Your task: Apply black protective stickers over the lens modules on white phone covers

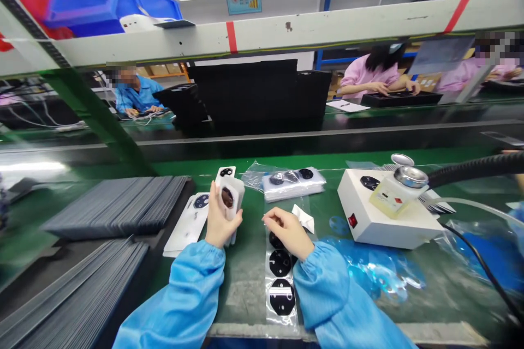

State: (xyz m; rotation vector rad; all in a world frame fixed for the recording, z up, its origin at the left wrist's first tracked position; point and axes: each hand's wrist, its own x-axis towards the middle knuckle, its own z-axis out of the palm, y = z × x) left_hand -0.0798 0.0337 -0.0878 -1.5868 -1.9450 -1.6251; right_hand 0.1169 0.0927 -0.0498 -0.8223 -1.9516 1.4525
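I am watching the left hand [219,218] gripping a white plastic housing [235,188] upright, its fingers wrapped around the lower part and a dark oval opening showing at the front. It looks light and stiff, so I would take hold of it by its smooth sides. The right hand [286,232] is curled narrow just above a clear film strip [273,305] carrying black socket-shaped stickers [280,263], and its fingers are hiding whether they are pinching anything. The strip looks thin and easy to crease, so its film edge seems the best place to hold. A small white paper slip [303,219] is lying just beside the right hand, while a bagged stack of white cards [292,184] is sitting farther up the green counter [245,300]. At the right, a white machine with a red switch [388,212] is standing with a black hose [470,169] running to it.
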